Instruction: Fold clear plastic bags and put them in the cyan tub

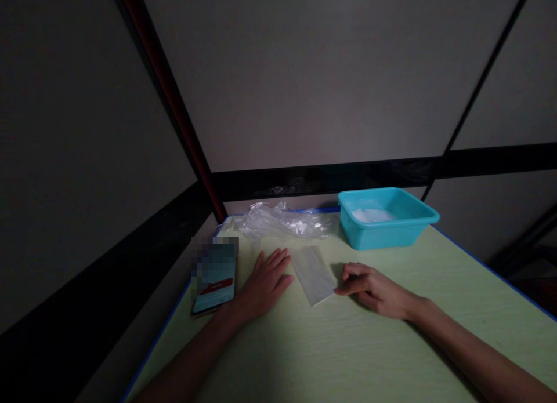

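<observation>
A flat, translucent rectangular packet (314,275) lies on the pale green table (313,356), between my two hands. My left hand (266,284) rests palm down with its fingers apart, its fingertips close to the packet's left edge. On the other side, my right hand (369,288) has its fingers curled together, the thumb and index fingertips at the packet's lower right corner. Whether they pinch that corner is too small to tell. Crumpled clear plastic (287,222) lies behind the packet.
A turquoise basin (383,235) with white material (372,215) inside stands at the back right. At the left edge lies a phone-like device (215,284) with a red mark, partly pixelated. Panelled walls (304,78) rise behind the table.
</observation>
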